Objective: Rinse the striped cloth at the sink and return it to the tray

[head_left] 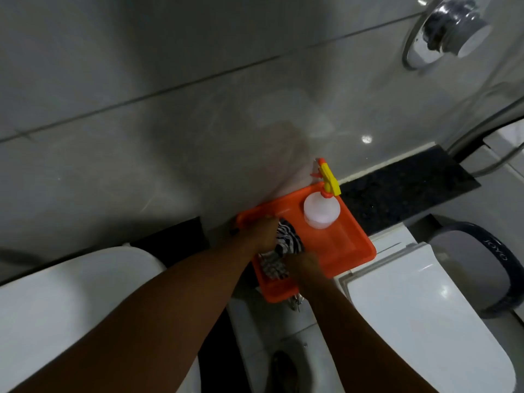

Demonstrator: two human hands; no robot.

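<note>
An orange tray (340,251) rests on a ledge against the tiled wall. The black-and-white striped cloth (279,252) lies bunched in the tray's left half. My left hand (262,234) is over the cloth's upper part with its fingers closed on the fabric. My right hand (304,266) grips the cloth's lower right side. Both forearms reach in from the bottom of the view. The sink (65,304), a white basin, sits at the lower left.
A white spray bottle (321,212) with a yellow and orange trigger stands in the tray's far corner. A white toilet lid (419,316) lies at the lower right, a dark-rimmed bin (487,268) beyond it. A black stone ledge (397,191) runs right of the tray.
</note>
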